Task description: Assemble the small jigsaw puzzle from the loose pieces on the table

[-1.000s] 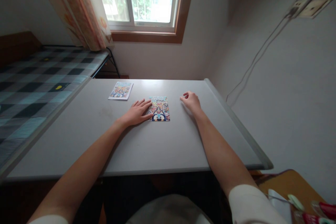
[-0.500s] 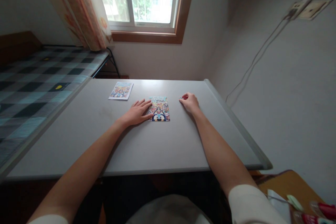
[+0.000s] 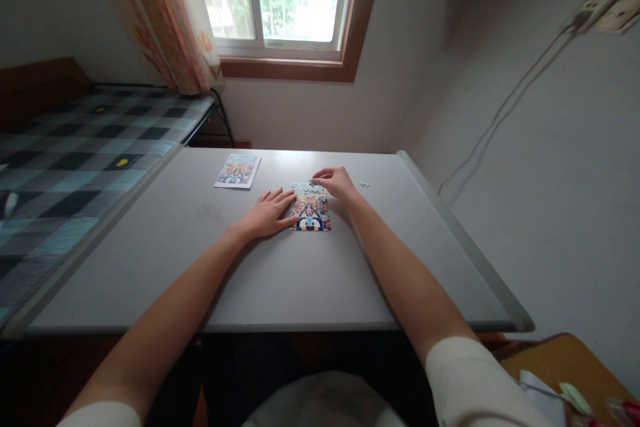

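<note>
A colourful jigsaw puzzle [image 3: 313, 208], mostly assembled, lies flat on the grey table [image 3: 300, 280]. My left hand [image 3: 269, 212] rests with fingers spread, its fingertips and thumb on the puzzle's left edge. Above the puzzle's top right part is my right hand [image 3: 334, 182], pinching a small puzzle piece [image 3: 311, 181] between thumb and fingertips. Several loose pieces [image 3: 365, 184] lie on the table to the right of that hand. Gaps show in the pale upper rows of the puzzle, partly covered by my right fingers.
A printed picture card [image 3: 237, 171] with a matching design lies at the table's back left. A bed with a checked cover [image 3: 125, 127] adjoins on the left. At the lower right stands a brown stool [image 3: 580, 360] with small items on it. A cable [image 3: 505, 107] hangs along the right wall.
My right hand has moved left from the loose pieces to the puzzle's top edge, carrying a piece and uncovering the pieces on the table. My left hand stays on the puzzle. The view has shifted slightly.
</note>
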Demonstrator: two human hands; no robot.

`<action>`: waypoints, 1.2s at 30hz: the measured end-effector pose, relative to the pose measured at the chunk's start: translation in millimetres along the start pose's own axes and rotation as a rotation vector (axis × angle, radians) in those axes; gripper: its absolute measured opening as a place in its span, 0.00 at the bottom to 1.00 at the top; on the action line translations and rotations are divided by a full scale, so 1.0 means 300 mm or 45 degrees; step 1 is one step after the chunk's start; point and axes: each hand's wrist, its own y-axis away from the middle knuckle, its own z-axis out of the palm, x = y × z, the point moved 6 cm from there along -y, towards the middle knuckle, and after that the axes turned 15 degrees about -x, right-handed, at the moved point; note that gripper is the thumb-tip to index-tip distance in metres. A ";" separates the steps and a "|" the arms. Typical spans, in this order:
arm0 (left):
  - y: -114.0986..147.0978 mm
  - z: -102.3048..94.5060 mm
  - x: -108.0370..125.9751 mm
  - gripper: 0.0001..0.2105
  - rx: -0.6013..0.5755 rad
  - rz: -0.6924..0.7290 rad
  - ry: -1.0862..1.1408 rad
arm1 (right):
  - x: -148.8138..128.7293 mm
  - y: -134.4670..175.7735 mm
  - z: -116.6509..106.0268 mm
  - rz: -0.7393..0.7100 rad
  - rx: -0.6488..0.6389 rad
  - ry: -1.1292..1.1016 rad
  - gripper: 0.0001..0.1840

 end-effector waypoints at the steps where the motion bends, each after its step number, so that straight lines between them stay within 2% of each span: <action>1: 0.000 0.000 0.000 0.32 -0.001 -0.002 -0.002 | -0.003 -0.003 0.010 0.008 0.001 0.038 0.07; 12: 0.001 0.001 0.000 0.32 0.004 -0.007 -0.005 | 0.022 0.046 0.067 0.196 0.094 0.296 0.09; 20: 0.000 0.002 -0.003 0.33 0.005 -0.017 0.000 | 0.011 0.051 0.074 0.202 0.081 0.295 0.09; 29: -0.001 0.001 0.000 0.33 0.007 -0.012 -0.006 | -0.003 0.073 0.099 0.219 0.154 0.545 0.09; 36: -0.001 0.003 -0.003 0.32 0.008 -0.009 -0.008 | -0.004 0.082 0.113 0.208 0.162 0.617 0.10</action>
